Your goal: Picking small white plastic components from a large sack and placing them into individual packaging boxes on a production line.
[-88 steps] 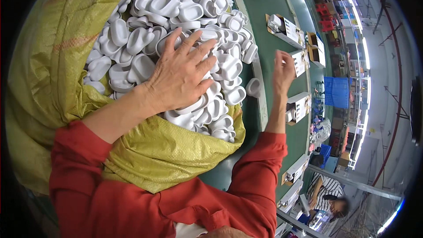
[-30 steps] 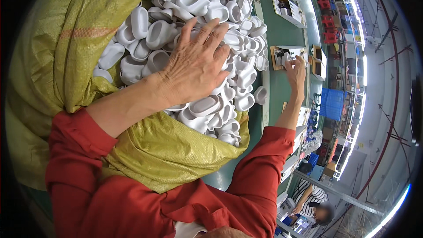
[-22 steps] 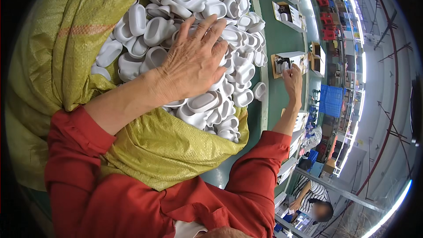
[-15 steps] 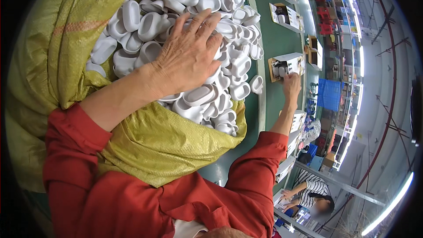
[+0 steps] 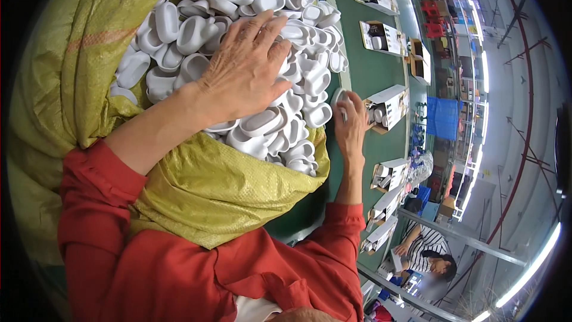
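Observation:
A large heap of white moulded plastic pieces (image 5: 262,124), hollow and oval with small lobes, fills an open yellow woven sack (image 5: 238,188). My left hand (image 5: 247,68) lies palm down on this heap, its fingers outstretched and holding nothing. Right of the sack, my right hand (image 5: 351,120) has its fingers curled over a single white plastic piece (image 5: 339,96) at the edge of the green conveyor belt (image 5: 379,74). The fingers partly cover that piece. Just beyond the right hand stands an open box (image 5: 390,107) with white and dark items inside.
More open boxes, such as one (image 5: 381,39) farther up and another (image 5: 390,173) nearer, line the belt. A brown carton (image 5: 420,61) and a blue crate (image 5: 443,118) stand beyond. At lower right a person in a striped top (image 5: 426,244) works behind a metal rail.
My right hand has moved left from the open box to the loose white piece and closed its fingers on it. The boxes have shifted nearer along the belt. My left hand stays on the heap.

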`<move>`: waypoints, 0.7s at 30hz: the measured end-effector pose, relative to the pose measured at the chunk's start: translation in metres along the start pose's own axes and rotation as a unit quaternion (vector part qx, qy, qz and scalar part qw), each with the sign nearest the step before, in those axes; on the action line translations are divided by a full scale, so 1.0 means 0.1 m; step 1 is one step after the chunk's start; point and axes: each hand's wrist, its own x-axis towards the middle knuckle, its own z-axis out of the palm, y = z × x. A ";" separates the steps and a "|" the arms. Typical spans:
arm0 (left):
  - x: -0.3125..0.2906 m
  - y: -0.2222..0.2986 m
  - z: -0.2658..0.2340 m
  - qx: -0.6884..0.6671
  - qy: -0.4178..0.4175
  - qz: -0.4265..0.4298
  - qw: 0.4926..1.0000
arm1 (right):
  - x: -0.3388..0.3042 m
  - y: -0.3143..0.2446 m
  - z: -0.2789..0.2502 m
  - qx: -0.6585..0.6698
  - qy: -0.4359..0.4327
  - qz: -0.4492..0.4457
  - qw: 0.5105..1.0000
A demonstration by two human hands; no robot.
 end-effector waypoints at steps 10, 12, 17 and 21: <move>0.00 -0.02 -0.01 -0.035 -0.043 0.042 0.998 | 1.45 1.11 -0.03 -0.102 0.115 0.013 0.988; 0.03 0.00 0.00 -0.038 -0.042 0.043 0.997 | 1.54 1.45 -0.09 -0.190 0.119 0.025 0.974; 0.02 -0.01 0.00 -0.039 -0.045 0.037 0.998 | 1.46 1.31 0.00 -0.178 0.273 0.077 0.942; -0.04 -0.07 -0.01 -0.019 -0.053 0.028 0.998 | 1.04 0.27 0.15 0.184 -0.013 -0.030 0.982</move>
